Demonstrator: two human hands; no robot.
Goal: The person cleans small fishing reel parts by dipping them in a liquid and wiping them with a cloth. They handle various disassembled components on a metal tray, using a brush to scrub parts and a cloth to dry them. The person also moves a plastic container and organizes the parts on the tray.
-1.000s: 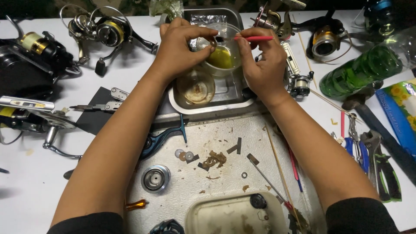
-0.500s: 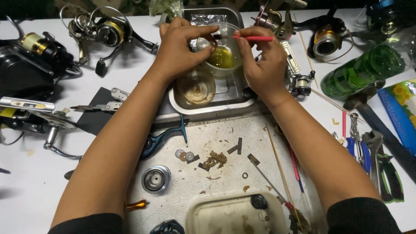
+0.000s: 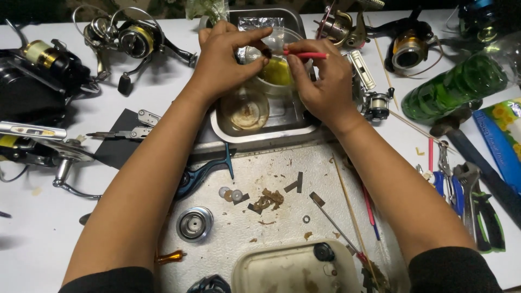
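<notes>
Both my hands meet over a metal tray [image 3: 304,129] at the top middle of the head view. My left hand [image 3: 225,62] pinches a small dark part between thumb and fingertips. My right hand [image 3: 320,81] grips a thin red-handled tool [image 3: 309,55], its tip against that part. Under the hands stands a clear cup with yellow liquid [image 3: 277,73]. A second round clear dish [image 3: 245,110], brownish inside, sits in the tray by my left wrist.
Fishing reels [image 3: 133,40] [image 3: 407,51] lie across the white table, with a green bottle [image 3: 461,81] and pliers [image 3: 477,201] at right. On the dirty mat [image 3: 271,179] lie a spool [image 3: 194,223], washers, small parts, a reel handle [image 3: 203,171] and a plastic tray [image 3: 296,268].
Both hands stayed over the cup, shifting only slightly as the red-handled tool works at the small part.
</notes>
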